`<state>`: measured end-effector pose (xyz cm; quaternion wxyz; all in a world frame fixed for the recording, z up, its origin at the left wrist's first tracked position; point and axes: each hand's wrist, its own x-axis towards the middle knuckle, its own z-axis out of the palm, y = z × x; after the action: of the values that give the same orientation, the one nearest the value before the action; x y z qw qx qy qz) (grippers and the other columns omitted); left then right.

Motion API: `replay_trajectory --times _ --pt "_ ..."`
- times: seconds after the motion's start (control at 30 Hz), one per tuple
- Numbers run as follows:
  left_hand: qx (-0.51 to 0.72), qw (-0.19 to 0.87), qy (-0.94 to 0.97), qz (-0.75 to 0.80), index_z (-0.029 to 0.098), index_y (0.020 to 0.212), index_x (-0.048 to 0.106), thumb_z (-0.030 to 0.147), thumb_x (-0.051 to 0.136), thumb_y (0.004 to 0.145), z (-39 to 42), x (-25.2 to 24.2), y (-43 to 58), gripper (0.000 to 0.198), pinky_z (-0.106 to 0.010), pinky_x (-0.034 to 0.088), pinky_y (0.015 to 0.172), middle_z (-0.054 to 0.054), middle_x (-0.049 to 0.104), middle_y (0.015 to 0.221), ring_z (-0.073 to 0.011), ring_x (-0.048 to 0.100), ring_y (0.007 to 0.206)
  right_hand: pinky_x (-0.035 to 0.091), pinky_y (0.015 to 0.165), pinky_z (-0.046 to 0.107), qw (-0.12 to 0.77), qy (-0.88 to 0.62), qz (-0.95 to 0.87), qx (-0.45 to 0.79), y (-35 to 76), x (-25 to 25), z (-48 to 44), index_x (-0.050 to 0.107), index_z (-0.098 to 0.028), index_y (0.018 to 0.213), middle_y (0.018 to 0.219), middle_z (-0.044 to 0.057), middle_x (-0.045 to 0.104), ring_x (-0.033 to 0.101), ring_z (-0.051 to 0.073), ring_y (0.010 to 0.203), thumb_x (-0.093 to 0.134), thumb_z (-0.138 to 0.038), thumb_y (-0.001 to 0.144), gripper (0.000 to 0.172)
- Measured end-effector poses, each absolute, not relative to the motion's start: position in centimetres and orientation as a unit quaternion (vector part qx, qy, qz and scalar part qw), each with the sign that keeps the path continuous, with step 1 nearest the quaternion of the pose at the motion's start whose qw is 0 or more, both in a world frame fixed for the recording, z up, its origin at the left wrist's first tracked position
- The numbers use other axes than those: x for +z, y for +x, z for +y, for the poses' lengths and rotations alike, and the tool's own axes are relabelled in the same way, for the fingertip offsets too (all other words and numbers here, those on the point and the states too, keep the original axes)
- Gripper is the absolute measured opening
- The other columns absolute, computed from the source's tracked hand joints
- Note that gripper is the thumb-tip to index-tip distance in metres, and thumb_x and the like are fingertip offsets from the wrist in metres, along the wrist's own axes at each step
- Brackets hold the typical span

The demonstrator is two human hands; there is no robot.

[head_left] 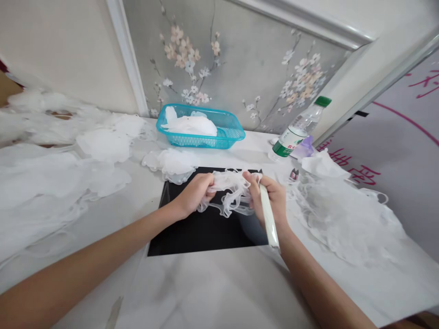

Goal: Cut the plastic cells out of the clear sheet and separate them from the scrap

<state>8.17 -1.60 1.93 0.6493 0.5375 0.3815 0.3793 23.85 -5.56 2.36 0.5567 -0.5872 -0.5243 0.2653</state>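
A bunch of sheer white fabric [233, 187] with curly edges stretches between my two hands, above a black sheet [202, 233] on the table. My left hand [197, 192] is closed on the fabric's left end. On the right end, my right hand [269, 196] pinches the fabric between thumb and fingers. It also holds a slim tool with a pale, flat handle [269, 217], which points down toward my wrist. A small dark tip shows at its upper end; its kind cannot be made out.
Heaps of sheer white fabric pieces [44, 183] cover the left side, with another pile [353, 219] at right. A small white bundle [173, 163] lies behind the black sheet. Farther back stand a blue plastic basket [236, 132] holding white pieces and a green-capped water bottle [298, 130].
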Motion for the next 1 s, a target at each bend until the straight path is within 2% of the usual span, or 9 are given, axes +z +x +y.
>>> replay_trajectory --times 0.2,0.3,0.37,0.43,0.5,0.6,0.77,0.87,1.0 --pt "0.446 0.651 0.430 0.438 0.019 0.057 0.041 0.029 0.047 0.062 -0.2 0.8 7.5 0.013 -0.019 0.026 0.038 0.005 0.040 0.046 -0.0063 0.033 0.040 0.027 0.035 0.020 0.663 -0.584 -0.377 0.279 25.9 2.7 -4.1 0.054 -0.017 0.060 0.045 -0.007 0.038 0.032 0.005 0.038 0.064 -0.048 0.077 0.037" --pt "0.454 0.651 0.424 0.437 0.017 0.063 0.050 0.033 0.052 0.066 0.0 0.6 7.4 0.016 -0.020 0.038 0.045 0.002 0.053 0.053 -0.0098 0.047 0.047 0.038 0.043 0.022 0.701 -0.563 -0.380 0.217 26.6 3.1 -4.1 0.056 -0.017 0.064 0.055 -0.002 0.052 0.047 0.009 0.046 0.056 -0.048 0.082 0.036" --pt "0.452 0.669 0.400 0.435 0.017 0.069 0.056 0.032 0.052 0.068 -0.4 0.6 7.7 0.016 -0.023 0.046 0.056 0.001 0.061 0.061 -0.0127 0.057 0.057 0.048 0.057 0.027 0.660 -0.555 -0.472 0.183 26.2 3.1 -4.5 0.062 -0.018 0.072 0.071 0.004 0.064 0.060 0.015 0.064 0.053 -0.047 0.084 0.032" --pt "0.434 0.699 0.383 0.421 0.016 0.072 0.059 0.029 0.052 0.068 -1.1 0.5 8.1 0.015 -0.024 0.049 0.066 0.001 0.064 0.066 -0.0139 0.060 0.063 0.052 0.074 0.035 0.562 -0.542 -0.605 0.159 25.4 2.7 -5.1 0.066 -0.018 0.086 0.088 0.008 0.069 0.065 0.021 0.083 0.061 -0.044 0.079 0.027" --pt "0.412 0.724 0.372 0.410 0.017 0.071 0.060 0.028 0.054 0.068 -1.8 0.4 8.6 0.013 -0.023 0.049 0.066 0.001 0.065 0.066 -0.0138 0.061 0.065 0.050 0.086 0.041 0.439 -0.513 -0.724 0.143 24.5 2.0 -5.4 0.063 -0.015 0.109 0.108 0.014 0.066 0.063 0.027 0.098 0.069 -0.040 0.072 0.045" --pt "0.401 0.746 0.370 0.381 0.017 0.080 0.064 0.029 0.056 0.073 -2.5 0.2 9.3 0.016 -0.024 0.050 0.072 -0.001 0.069 0.078 -0.0152 0.063 0.076 0.045 0.098 0.041 0.298 -0.492 -0.807 0.137 24.0 1.1 -5.2 0.046 -0.012 0.135 0.137 0.017 0.049 0.049 0.028 0.124 0.059 -0.025 0.081 0.057" --pt "0.396 0.683 0.499 0.357 0.018 0.095 0.068 0.036 0.062 0.078 -2.1 -0.1 9.1 0.026 -0.030 0.045 0.092 -0.004 0.071 0.101 -0.0213 0.062 0.101 0.051 0.090 0.035 0.269 -0.516 -0.804 0.119 25.0 1.2 -4.4 0.048 -0.016 0.134 0.130 0.010 0.057 0.061 0.023 0.110 0.050 -0.022 0.086 0.049" --pt "0.379 0.649 0.544 0.374 0.018 0.089 0.071 0.040 0.066 0.076 -1.3 -0.3 8.4 0.026 -0.032 0.047 0.089 -0.004 0.073 0.095 -0.0227 0.063 0.097 0.050 0.091 0.032 0.254 -0.526 -0.807 0.090 25.2 1.5 -4.3 0.047 -0.019 0.136 0.131 0.008 0.057 0.059 0.022 0.112 0.050 -0.024 0.087 0.050" --pt "0.353 0.627 0.573 0.392 0.017 0.076 0.072 0.040 0.075 0.066 -0.3 -0.2 7.8 0.025 -0.031 0.050 0.082 -0.005 0.074 0.085 -0.0226 0.066 0.085 0.053 0.084 0.031 0.217 -0.552 -0.803 0.052 24.6 0.8 -4.5 0.047 -0.018 0.136 0.122 0.010 0.063 0.064 0.022 0.101 0.048 -0.030 0.089 0.049"
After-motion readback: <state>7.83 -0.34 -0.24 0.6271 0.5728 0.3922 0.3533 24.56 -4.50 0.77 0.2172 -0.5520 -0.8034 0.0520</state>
